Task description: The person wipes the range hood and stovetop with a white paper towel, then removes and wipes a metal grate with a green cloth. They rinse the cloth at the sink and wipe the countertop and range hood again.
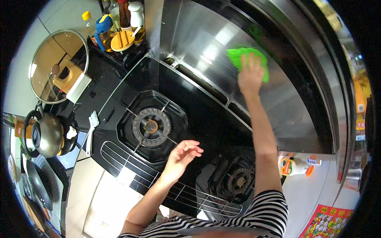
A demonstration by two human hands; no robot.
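Note:
My right hand [251, 73] lies flat with spread fingers on a bright green cloth [235, 56], pressing it against the shiny stainless-steel back panel [196, 38] behind the stove. The hand and cloth are slightly blurred. My left hand [184, 154] hangs over the black gas cooktop [205, 119], fingers loosely curled and apart, holding nothing. It is between the left burner [151, 126] and the right burner [240, 181], above the long wire rack [154, 178] along the cooktop's front. My right forearm covers part of the cooktop's right side.
A white-handled brush [91, 131] lies left of the cooktop. Farther left are a lidded steel pan [49, 135] and a large glass lid [59, 38] on its stand. Oil and seasoning bottles [123, 17] crowd the back left corner. A white spray bottle [294, 167] is at the right.

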